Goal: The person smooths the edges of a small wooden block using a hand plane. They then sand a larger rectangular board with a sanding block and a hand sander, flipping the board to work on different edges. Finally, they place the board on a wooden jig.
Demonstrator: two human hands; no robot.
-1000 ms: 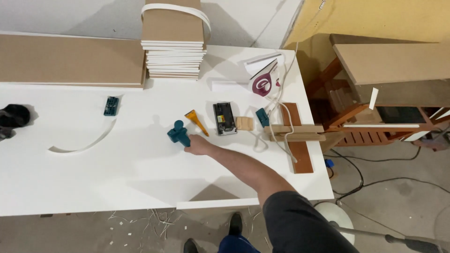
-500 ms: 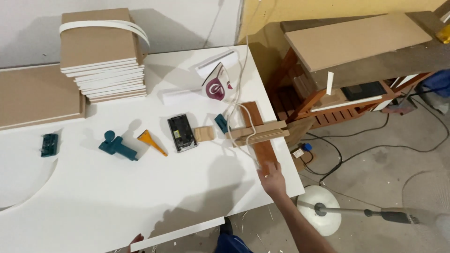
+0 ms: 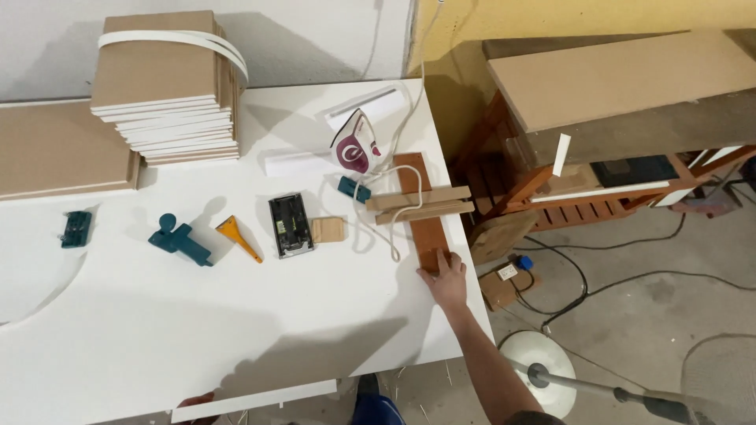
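Grip: right hand (image 3: 446, 279) lies with its fingers curled over the near end of the reddish-brown wooden board (image 3: 420, 206); whether it truly clamps the board I cannot tell. Left hand (image 3: 198, 399) barely shows at the near table edge, under a white strip (image 3: 253, 400); its hold is hidden.
Left side: teal clamp-like tool (image 3: 179, 238), orange scraper (image 3: 237, 237).
Middle: black cartridge-like block (image 3: 290, 225), small pale wood block (image 3: 327, 230).
Right side: the board lies flat near the right edge of the white table (image 3: 197, 315), two pale wood battens (image 3: 419, 204) and a white cord (image 3: 391, 220) across it, an iron (image 3: 354, 147) beyond.
Handling: looks stiff, light, not fragile; the battens rest loose on top and could slide, so the bare near end seems the best hold.
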